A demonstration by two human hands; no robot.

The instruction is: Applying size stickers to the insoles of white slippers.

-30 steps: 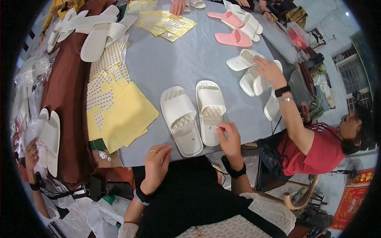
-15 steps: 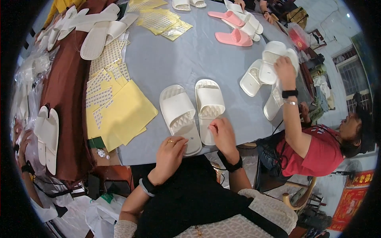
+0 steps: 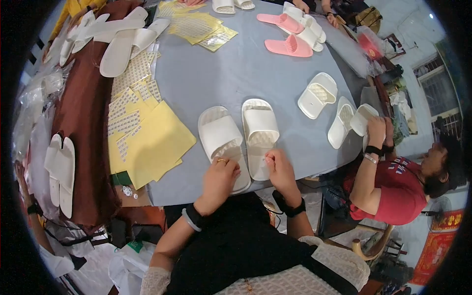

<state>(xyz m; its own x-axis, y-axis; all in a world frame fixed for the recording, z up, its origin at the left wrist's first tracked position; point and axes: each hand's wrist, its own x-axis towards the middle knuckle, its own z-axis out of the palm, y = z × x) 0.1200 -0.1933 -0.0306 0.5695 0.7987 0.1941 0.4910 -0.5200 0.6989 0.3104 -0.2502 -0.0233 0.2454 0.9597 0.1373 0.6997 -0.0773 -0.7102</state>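
A pair of white slide slippers lies side by side before me, toes pointing away. Over the heel of the left slipper (image 3: 220,129) is my left hand (image 3: 219,178), its fingers curled together. My right hand (image 3: 280,170) hovers at the right edge of the other slipper's heel, thumb and fingers pinched; that right slipper (image 3: 260,120) has a small mark on its insole beside my fingertips. Anything in either pinch is too small or hidden to make out. My left hand covers part of the left heel.
Yellow sticker sheets (image 3: 160,140) lie on the grey table to the left. On the right, a co-worker in a red shirt (image 3: 400,194) handles a white slipper (image 3: 364,118); another white slipper (image 3: 317,96) lies nearby. Pink slippers (image 3: 290,46) and other people's hands are at the far side.
My left hand has shifted slightly up and right, now covering the printed mark on the left heel. My right hand moved slightly rightward. The co-worker has drawn slippers back toward the table's right edge.
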